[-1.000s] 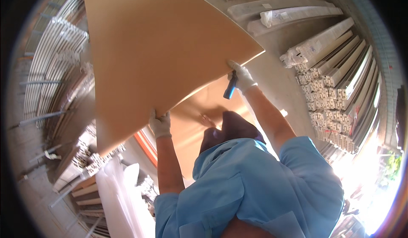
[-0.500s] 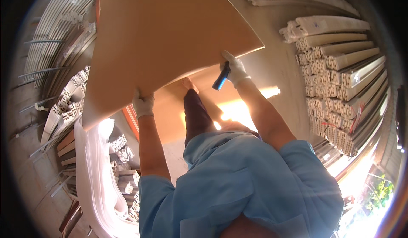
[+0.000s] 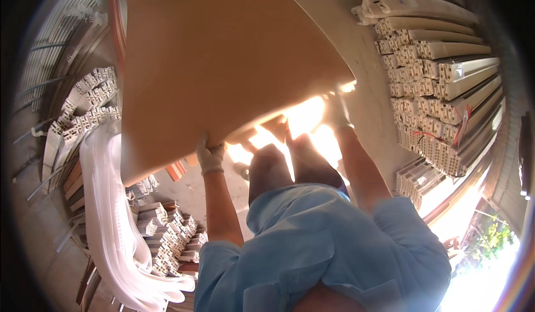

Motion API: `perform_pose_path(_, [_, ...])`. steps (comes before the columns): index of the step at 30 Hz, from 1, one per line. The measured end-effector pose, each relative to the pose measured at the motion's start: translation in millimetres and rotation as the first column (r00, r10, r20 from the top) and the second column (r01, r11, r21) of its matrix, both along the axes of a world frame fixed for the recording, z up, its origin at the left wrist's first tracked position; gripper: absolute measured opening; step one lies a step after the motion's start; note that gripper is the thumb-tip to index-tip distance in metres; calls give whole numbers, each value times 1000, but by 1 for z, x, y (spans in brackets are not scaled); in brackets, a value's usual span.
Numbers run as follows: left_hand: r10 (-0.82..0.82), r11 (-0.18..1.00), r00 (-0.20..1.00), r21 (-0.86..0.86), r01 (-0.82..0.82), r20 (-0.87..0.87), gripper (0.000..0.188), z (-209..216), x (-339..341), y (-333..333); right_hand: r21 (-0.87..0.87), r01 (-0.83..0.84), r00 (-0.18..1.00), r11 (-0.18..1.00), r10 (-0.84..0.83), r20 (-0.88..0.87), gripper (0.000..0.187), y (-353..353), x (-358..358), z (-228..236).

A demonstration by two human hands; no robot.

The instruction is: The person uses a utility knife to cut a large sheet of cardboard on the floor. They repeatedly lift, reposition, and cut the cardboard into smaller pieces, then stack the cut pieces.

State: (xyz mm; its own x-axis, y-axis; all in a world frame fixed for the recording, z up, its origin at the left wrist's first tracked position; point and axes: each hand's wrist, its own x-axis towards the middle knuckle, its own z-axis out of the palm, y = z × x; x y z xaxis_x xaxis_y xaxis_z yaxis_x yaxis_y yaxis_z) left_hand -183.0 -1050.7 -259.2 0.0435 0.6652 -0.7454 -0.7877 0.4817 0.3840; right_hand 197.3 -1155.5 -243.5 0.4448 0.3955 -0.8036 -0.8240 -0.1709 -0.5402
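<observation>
A large brown cardboard sheet [image 3: 223,61] stretches out in front of me, its near edge raised and bowed. My left hand [image 3: 212,156], in a white glove, grips that edge toward the left, thumb on top. Near the sheet's right corner, my gloved right hand [image 3: 337,111] is closed on the edge. Bright sunlight washes out its fingers, and the blue-and-black hand tool seen in it earlier cannot be made out now.
Stacked long pale profiles [image 3: 423,83] line the right side. On the left are a looped white plastic roll [image 3: 100,200], bundled profiles [image 3: 173,239] and racked lengths [image 3: 61,39]. Strong sunlight falls around my legs.
The sheet's near edge has come closer to my body, and both hands have moved with it. My view and stance have shifted; the brown sheet under my feet is now mostly hidden.
</observation>
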Motion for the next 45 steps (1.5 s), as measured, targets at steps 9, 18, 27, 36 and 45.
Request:
perform_pose_path(9, [62,957,989,-289,-21,136,24,-168,-102,-69,-271,-407,850,872,471,237,32,-72,52,-129])
perform_pose_path(18, [22,898,969,-421,-126,-244,27,-334,-156,-105,-613,-581,556,535,811,182,21,-91,-28,-330])
perform_pose_path(27, [-66,746,963,-654,-125,-260,17,-523,-138,-134,-724,-493,618,483,780,99,13,-91,9,-417])
perform_pose_path(36, [-736,632,210,-541,555,-644,13,-544,-131,-177,-591,-630,618,504,786,11,18,-118,27,-506])
perform_pose_path(45, [-142,673,889,-701,-236,-436,15,-563,-140,-128,-664,-548,664,509,747,25,14,-123,-11,-591])
